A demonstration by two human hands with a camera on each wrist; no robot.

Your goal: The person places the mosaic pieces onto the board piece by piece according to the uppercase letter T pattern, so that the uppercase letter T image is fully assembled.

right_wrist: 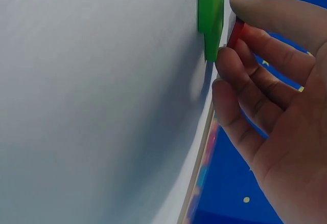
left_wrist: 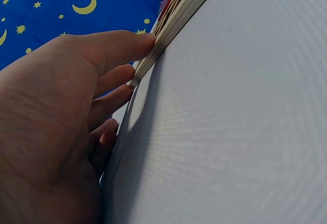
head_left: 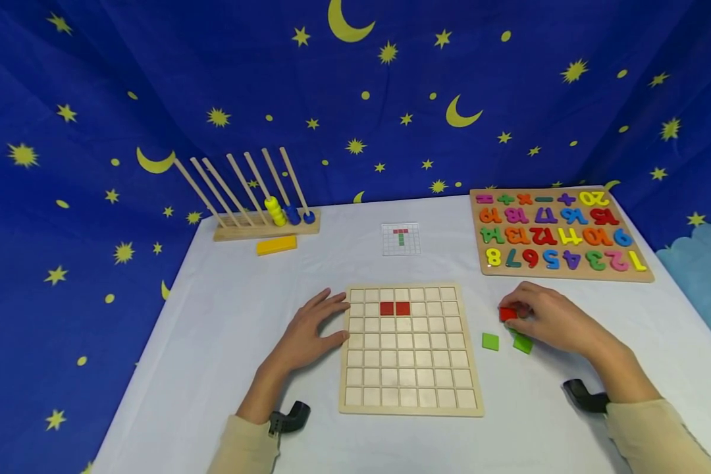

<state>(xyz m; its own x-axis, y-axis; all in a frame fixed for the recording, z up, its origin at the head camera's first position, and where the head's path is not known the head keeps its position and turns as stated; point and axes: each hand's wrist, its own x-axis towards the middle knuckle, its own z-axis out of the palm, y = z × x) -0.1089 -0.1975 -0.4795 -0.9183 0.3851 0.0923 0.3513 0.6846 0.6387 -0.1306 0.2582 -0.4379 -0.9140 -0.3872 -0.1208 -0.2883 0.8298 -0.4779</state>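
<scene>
Red square tile (head_left: 507, 315) pinched by right hand (head_left: 553, 319) (right of frame); relaxed left hand (head_left: 307, 334) touches pale wooden grid board (head_left: 407, 359); probably mid-pickup, next needing a clean lift.

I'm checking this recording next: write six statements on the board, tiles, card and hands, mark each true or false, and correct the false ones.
1. The right hand holds a red tile. True.
2. The left hand touches the edge of the board. True.
3. Three red tiles lie on the board. False: two red tiles lie there, side by side.
4. The green tiles are on the board. False: the green tiles lie on the table, right of it.
5. The card shows a red bar above a green stem. True.
6. The card lies left of the abacus. False: it lies right of the abacus.
</scene>
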